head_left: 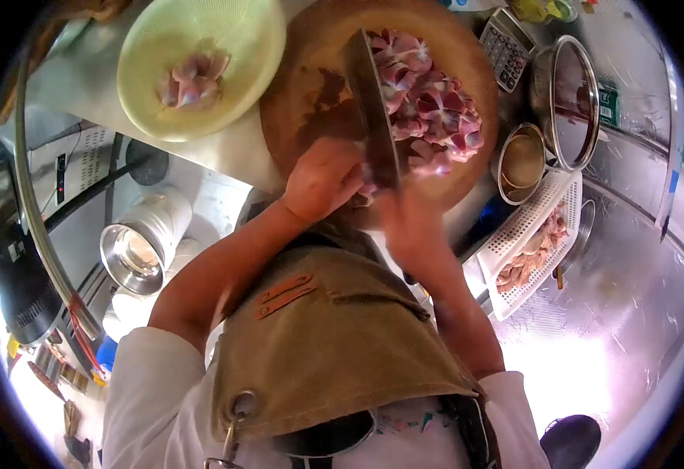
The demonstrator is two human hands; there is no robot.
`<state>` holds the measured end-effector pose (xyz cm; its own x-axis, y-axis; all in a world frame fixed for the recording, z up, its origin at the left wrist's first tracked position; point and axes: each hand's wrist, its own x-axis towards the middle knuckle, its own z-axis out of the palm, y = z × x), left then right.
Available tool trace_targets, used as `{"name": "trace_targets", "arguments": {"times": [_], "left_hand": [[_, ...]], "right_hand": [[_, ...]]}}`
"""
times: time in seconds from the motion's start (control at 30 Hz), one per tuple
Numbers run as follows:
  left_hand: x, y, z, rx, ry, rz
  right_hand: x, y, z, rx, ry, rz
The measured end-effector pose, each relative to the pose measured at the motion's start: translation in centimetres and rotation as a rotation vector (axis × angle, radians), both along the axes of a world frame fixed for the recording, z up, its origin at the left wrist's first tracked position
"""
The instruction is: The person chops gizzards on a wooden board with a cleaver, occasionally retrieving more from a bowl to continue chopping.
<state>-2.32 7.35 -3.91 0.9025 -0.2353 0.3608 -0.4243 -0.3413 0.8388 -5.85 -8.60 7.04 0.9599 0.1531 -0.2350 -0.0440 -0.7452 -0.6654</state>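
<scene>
A cleaver (373, 117) stands on edge over a round wooden chopping board (303, 62), its blade running away from me. My right hand (414, 215), somewhat blurred, is closed round its handle at the near end. Left of the blade, my left hand (326, 178) has its fingers curled down on a piece of meat (364, 193), mostly hidden by fingers and blade. To the right of the blade lies a heap of cut, dark red and whitish meat pieces (443, 109), which look like gizzards. A dark wet stain marks the wood on the left.
A pale green colander (142, 70) at the upper left holds a few meat pieces (193, 80). Along the right are a calculator (506, 51), a steel pot (543, 82), a small metal bowl (520, 160) and a white perforated basket (506, 301) of paler meat.
</scene>
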Motion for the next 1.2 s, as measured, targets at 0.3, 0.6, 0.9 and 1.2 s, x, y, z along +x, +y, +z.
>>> {"name": "trace_targets", "arguments": {"times": [0.3, 0.6, 0.9, 1.2], "left_hand": [[0.2, 0.3, -0.3, -0.041, 0.086, -0.055], [-1.7, 0.7, -1.6, 0.123, -0.193, -0.182], [-1.1, 1.1, 1.3, 0.039, -0.082, 0.092], [-1.2, 0.8, -0.5, -0.008, -0.072, 0.013]], "right_hand": [[0.7, 0.4, -0.5, -0.096, 0.083, 0.016], [2.2, 1.2, -2.6, -0.201, 0.128, -0.092], [1.6, -1.5, -0.2, -0.1, 0.108, -0.031], [1.0, 1.3, 0.3, -0.188, 0.059, 0.135]]}}
